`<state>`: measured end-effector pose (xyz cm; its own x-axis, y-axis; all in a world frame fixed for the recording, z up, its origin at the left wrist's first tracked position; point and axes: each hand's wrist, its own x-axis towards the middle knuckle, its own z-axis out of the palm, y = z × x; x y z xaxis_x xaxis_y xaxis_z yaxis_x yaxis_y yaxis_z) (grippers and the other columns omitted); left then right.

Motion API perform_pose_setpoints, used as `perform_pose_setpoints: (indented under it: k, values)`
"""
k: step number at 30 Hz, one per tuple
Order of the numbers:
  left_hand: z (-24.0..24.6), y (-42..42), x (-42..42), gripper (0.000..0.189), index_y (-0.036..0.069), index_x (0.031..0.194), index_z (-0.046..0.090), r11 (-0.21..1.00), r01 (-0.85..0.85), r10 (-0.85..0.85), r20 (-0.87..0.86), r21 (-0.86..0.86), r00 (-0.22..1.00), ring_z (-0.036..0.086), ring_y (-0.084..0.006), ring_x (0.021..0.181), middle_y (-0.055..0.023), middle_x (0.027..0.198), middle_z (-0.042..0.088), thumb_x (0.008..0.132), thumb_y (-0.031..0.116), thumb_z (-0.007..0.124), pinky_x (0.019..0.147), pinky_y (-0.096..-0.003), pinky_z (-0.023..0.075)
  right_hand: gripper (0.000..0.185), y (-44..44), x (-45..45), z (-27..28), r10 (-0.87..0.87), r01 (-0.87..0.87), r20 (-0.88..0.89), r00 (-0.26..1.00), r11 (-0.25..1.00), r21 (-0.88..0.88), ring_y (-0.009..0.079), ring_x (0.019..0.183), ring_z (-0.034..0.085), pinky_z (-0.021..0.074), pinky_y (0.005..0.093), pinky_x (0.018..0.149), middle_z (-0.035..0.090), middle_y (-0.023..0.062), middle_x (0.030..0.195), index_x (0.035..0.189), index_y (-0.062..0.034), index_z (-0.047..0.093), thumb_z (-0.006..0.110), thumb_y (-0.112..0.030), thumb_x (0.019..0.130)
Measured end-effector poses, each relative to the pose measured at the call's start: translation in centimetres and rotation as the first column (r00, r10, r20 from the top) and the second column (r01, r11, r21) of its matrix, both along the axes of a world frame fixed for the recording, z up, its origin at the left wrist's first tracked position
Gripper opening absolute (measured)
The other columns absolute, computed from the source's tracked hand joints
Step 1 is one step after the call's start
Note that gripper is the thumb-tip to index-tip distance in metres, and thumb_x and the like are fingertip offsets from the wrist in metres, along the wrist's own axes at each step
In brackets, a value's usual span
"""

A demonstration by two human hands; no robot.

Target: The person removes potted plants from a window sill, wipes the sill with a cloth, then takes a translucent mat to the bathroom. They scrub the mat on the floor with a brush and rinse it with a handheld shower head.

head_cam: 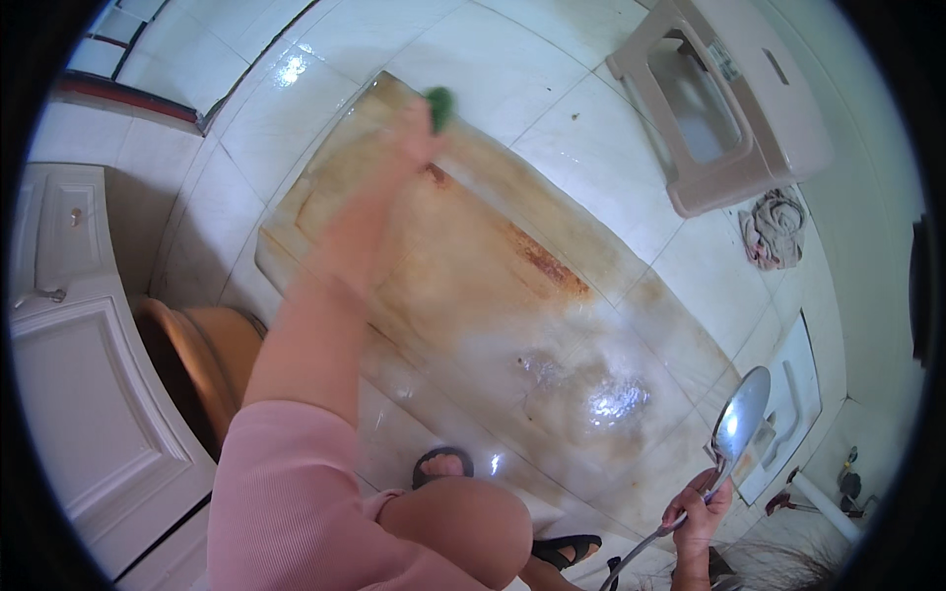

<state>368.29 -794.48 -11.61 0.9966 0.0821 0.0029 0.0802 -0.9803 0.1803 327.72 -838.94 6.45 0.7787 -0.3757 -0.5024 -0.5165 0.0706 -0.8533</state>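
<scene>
My left hand [419, 137], blurred, reaches far out and holds a green scrubbing pad [440, 108] against the top end of a large see-through sheet [443, 244]. Brown and rust-coloured stains mark the sheet, the darkest a reddish streak [548, 260] right of its middle. Tile joints show through it. Low on the right, my right hand [698, 506] grips the handle of a silver shower head [741, 414], its hose [635, 550] trailing below. Wet, shiny patches lie on the sheet's lower part. Whether water is running cannot be told.
A beige plastic stool [772, 140] lies tipped over at the upper right, near a crumpled grey cloth [774, 227]. A white fixture [794, 402] is set into the floor at right. White cabinets [96, 399] and an orange-brown tub [214, 347] stand at left. My sandalled feet are below.
</scene>
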Motion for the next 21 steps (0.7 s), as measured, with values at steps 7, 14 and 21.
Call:
perform_pose_setpoints:
  k: [7, 14, 21]
  values:
    - [-0.8, 10.4, 3.3, 0.055, 0.005, 0.115, 0.043, 0.943, -0.328, 0.326, -0.033, -0.054, 0.945, 0.059, -0.0375, 0.104, -0.0203, 0.11, 0.06, 0.075, 0.032, 0.069, 0.087, -0.0471, 0.0468, 0.017, 3.6, 2.6, 1.5, 0.083, -0.083, -0.002, 0.997, 0.997, -0.002, 0.0162, 0.032, 0.043, 0.0404, 0.0274, 0.029, 0.04, 0.0054, 0.055, 0.083, -0.002, 0.04, 0.051, 0.006, 0.073]
    - [-0.9, 7.1, 5.2, 0.053, 0.006, 0.113, 0.044, 0.931, 0.249, -0.27, -0.045, -0.268, 0.962, 0.059, -0.0359, 0.102, -0.0198, 0.108, 0.061, 0.073, 0.03, 0.071, 0.086, -0.047, 0.0467, 0.036, 5.9, 3.1, 2.0, 0.167, -0.177, 0.068, 0.983, 0.967, 0.183, 0.0202, 0.045, 0.056, 0.0498, 0.0296, 0.04, 0.056, 0.0136, 0.075, 0.101, 0.0037, 0.046, 0.053, 0.016, 0.068]
    - [-0.8, 11.8, 6.5, 0.063, 0.003, 0.12, 0.041, 0.96, -0.269, 0.272, 0.038, -0.072, 0.962, 0.06, -0.0388, 0.1, -0.0257, 0.104, 0.06, 0.076, 0.039, 0.07, 0.086, -0.046, 0.0484, 0.031, 4.1, 2.2, 3.8, 0.041, -0.055, 0.146, 0.988, 0.994, 0.095, 0.0188, 0.04, 0.053, 0.0476, 0.0288, 0.036, 0.052, 0.0115, 0.06, 0.094, 0.0044, 0.046, 0.05, 0.015, 0.065]
